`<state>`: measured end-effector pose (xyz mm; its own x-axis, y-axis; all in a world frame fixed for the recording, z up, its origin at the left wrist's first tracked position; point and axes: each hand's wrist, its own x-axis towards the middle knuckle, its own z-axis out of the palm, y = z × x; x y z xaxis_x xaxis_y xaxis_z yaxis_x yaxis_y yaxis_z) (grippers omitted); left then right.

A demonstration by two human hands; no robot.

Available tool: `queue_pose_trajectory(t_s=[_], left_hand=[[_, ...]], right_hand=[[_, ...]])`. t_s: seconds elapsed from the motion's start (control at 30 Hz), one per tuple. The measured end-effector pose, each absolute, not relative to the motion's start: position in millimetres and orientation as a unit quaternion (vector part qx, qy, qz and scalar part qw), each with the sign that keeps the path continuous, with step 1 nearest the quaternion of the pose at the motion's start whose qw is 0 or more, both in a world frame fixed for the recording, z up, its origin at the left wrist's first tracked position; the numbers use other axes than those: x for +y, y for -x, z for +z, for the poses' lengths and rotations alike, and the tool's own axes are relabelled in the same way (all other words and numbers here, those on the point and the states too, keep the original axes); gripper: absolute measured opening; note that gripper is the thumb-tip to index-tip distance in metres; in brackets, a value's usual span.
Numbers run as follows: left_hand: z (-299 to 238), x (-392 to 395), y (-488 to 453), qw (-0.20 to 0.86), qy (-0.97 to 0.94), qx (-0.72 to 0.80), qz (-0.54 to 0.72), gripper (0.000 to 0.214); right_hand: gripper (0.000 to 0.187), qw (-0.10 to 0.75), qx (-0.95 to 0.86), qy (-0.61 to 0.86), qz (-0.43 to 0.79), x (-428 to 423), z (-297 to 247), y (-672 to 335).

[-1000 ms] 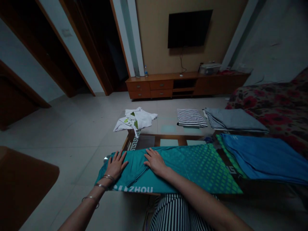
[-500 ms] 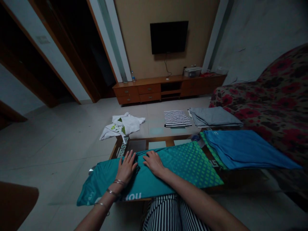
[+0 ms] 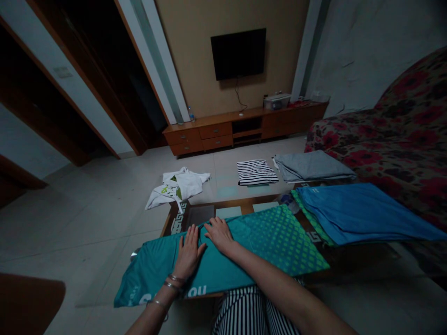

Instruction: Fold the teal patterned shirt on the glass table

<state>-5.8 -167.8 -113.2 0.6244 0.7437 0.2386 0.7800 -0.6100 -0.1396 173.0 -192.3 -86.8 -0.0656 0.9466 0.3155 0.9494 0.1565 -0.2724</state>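
Observation:
A teal sports shirt [image 3: 240, 260] with a green diamond pattern at its right end and white lettering along its near edge lies folded lengthwise across a glass-topped table. My left hand [image 3: 188, 253], with bangles at the wrist, rests flat on it left of the middle, fingers stretched out. Just to the right, my right hand [image 3: 219, 235] also lies on the cloth near the far edge, its fingers slightly bent and spread. Neither hand grips the fabric. Beside the patterned end lies a folded blue and green garment [image 3: 352, 211].
At the table's far side lie a white shirt [image 3: 190, 182] with a green print, a folded striped garment [image 3: 256, 172] and a folded grey garment [image 3: 314, 166]. A flowered sofa [image 3: 412, 125] stands right. Beyond are a TV cabinet [image 3: 216, 130] and a wall-mounted television [image 3: 239, 53].
My left hand has shifted slightly right and toward me over the shirt, its fingers closer together. My right hand stays in about the same place. The camera view has tilted slightly.

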Motion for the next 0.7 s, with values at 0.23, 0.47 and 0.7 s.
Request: queue_pose_trajectory(t_s=[0.23,0.47,0.7], left_hand=[[-107,-171,4,0.105,0.899,-0.417,-0.081,0.063],[-109,-168,4,0.098,0.901,-0.415,-0.085,0.064],[-115,-164,7,0.088,0.900,-0.413,-0.111,0.070]], right_hand=[[0.027,0.223,-0.727,0.649,0.001,-201,-91,-194],[0.046,0.243,-0.722,0.647,0.039,-211,-104,-246],[0.044,0.263,-0.624,0.736,-0.003,-258,-105,-325]])
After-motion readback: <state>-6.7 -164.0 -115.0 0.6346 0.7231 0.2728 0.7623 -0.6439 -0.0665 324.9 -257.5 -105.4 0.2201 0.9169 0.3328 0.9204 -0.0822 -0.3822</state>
